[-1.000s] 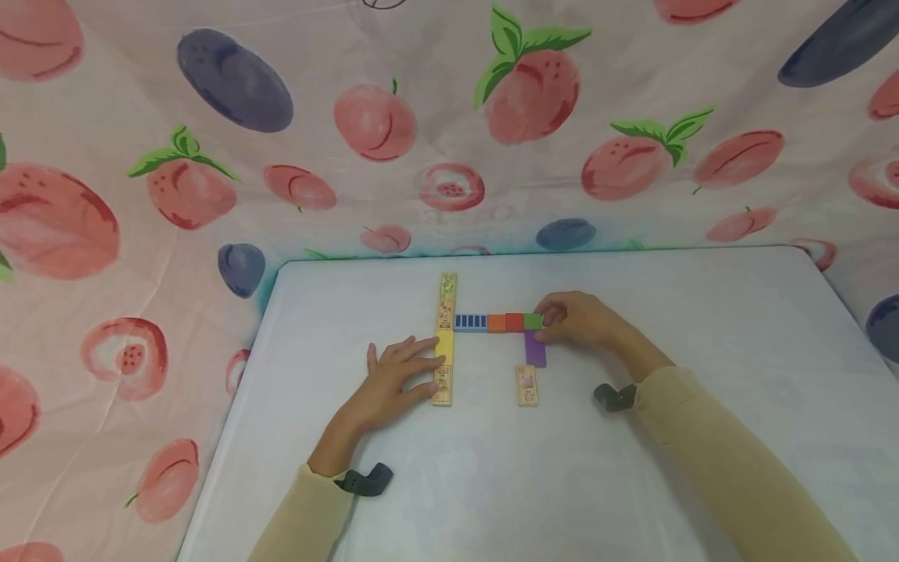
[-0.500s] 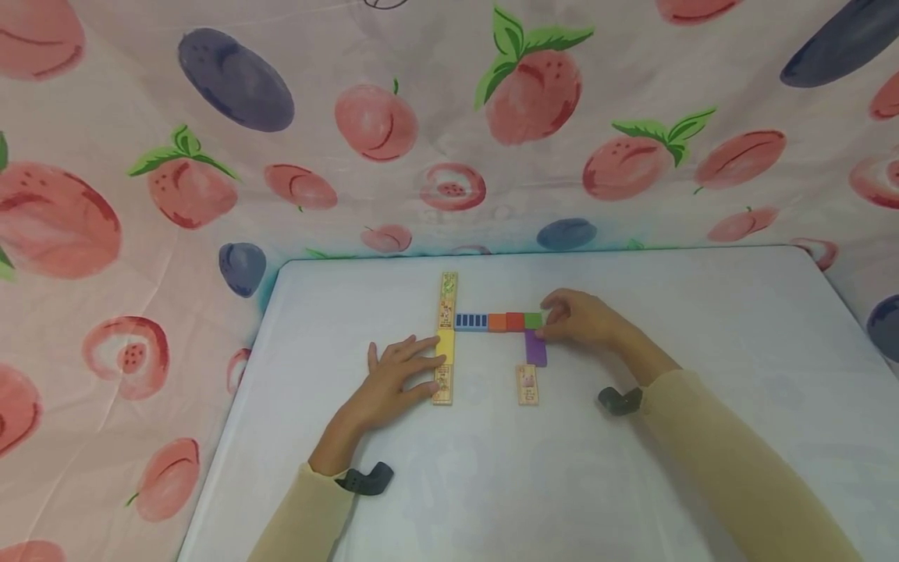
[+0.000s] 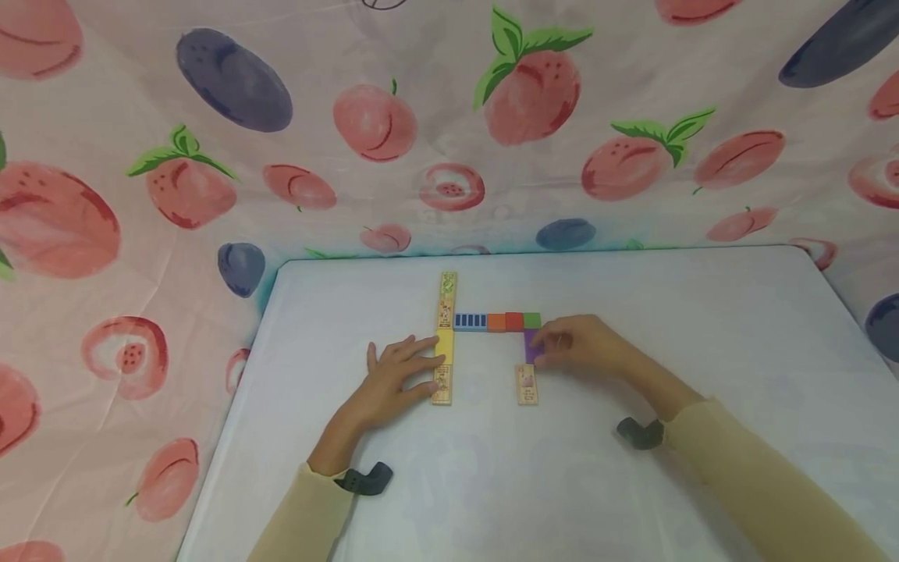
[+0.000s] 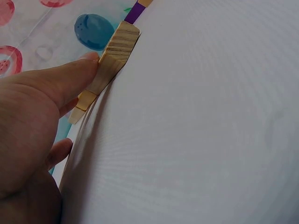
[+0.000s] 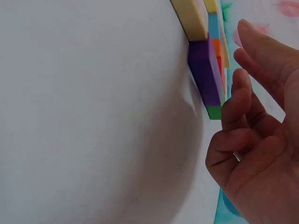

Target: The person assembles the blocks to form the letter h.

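My left hand [image 3: 389, 390] rests with spread fingers on the left column, touching a yellow block [image 3: 445, 343] and the printed wooden block [image 3: 442, 396] below it. In the left wrist view the thumb [image 4: 84, 70] lies against the wooden side of that column. My right hand [image 3: 586, 345] is at the purple block [image 3: 530, 343], thumb and forefinger slightly apart over its right side. From the right wrist view, the purple block [image 5: 203, 70] stands beside the loosely bent fingers, none wrapped round it. A printed wooden block [image 3: 527, 386] lies just below the purple one.
A row of blue barred [image 3: 470, 322], orange [image 3: 496, 322], red [image 3: 515, 321] and green [image 3: 532, 320] blocks joins the columns at the back. Printed wooden blocks [image 3: 446, 300] top the left column. The white table [image 3: 737, 328] meets a fruit-patterned cloth [image 3: 449, 101] behind.
My right hand has come toward me, from beside the green block down to the purple block's right side. The left hand and the blocks look unmoved.
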Demonstrator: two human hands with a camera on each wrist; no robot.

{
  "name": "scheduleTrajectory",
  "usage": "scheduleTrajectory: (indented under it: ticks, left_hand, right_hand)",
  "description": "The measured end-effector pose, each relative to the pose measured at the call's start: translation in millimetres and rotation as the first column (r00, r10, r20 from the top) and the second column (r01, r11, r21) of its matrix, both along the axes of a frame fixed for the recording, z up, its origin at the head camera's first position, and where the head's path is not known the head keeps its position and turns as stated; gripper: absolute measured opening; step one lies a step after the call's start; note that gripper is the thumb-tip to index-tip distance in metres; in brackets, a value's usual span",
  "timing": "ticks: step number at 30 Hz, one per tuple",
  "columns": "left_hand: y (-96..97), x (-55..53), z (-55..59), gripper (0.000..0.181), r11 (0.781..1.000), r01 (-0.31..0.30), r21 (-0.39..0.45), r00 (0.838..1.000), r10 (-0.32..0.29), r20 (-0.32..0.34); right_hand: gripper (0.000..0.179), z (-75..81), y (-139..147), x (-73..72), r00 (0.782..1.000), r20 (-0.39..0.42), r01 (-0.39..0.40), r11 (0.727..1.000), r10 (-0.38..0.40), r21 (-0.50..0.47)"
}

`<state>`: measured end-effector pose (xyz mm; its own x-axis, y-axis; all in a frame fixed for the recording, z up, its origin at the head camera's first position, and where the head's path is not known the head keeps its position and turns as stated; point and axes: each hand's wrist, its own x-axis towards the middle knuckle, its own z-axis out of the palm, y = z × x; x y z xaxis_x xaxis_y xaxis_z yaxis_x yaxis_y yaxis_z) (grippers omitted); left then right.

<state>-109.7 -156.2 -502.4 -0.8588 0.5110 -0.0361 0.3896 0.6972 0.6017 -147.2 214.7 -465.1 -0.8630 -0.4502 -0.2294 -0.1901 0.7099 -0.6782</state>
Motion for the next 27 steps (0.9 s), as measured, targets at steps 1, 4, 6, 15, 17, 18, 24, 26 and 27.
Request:
scheduleTrajectory:
  ticks: [1,4,6,15,17,18,24,26,27]
  left_hand:
    - [-0.1,-0.1,0.2,0.046,1.0,-0.001,0.0,1.0,0.001,0.001]
    - [-0.2,-0.3,0.0,0.046,1.0,0.0,0.004,1.0,0.0,0.001]
    - [-0.3,-0.3,-0.3,0.046,1.0,0.002,0.006,1.0,-0.002,-0.001]
    - [0.1,-0.3,-1.0,0.047,1.0,-0.002,0.003,1.0,0.002,0.001]
    - [0.0,-0.4,-1.4,0.047,1.0,-0.003,0.001,1.0,0.003,0.0]
    - [0.0,-0.4,-1.7,0.047,1.0,-0.004,0.0,1.0,0.004,-0.001]
    - [0.4,-0.3,-2.8,0.046,1.0,-0.01,-0.001,1.0,0.01,-0.012]
    - [0.2,-0.3,-2.7,0.045,1.0,-0.01,0.002,1.0,0.01,-0.013]
    - [0.0,-0.3,-2.7,0.045,1.0,-0.009,0.003,1.0,0.009,-0.014]
  right_hand:
    - [0.026,-0.1,-1,3.3,1.0,-0.007,-0.015,1.0,0.015,-0.006]
    - [0.03,-1.3,-2,11.2,0.999,0.012,-0.034,0.999,0.034,-0.013]
    - [0.033,-1.4,-4,15.2,0.998,0.037,-0.04,0.999,0.04,-0.009]
    - [0.042,-4.6,-8,22.0,0.998,0.045,-0.043,0.999,0.042,0.033]
    - [0.043,-5.6,-9,22.8,0.998,0.05,-0.044,0.998,0.042,0.042]
    - [0.044,-5.8,-10,23.5,0.998,0.052,-0.045,0.998,0.042,0.045]
    - [0.047,-7.7,-12,27.6,0.998,0.052,-0.051,0.996,0.047,0.073]
    - [0.048,-8.3,-13,28.8,0.998,0.051,-0.047,0.995,0.042,0.087]
    - [0.048,-8.0,-13,29.3,0.998,0.05,-0.046,0.995,0.041,0.09]
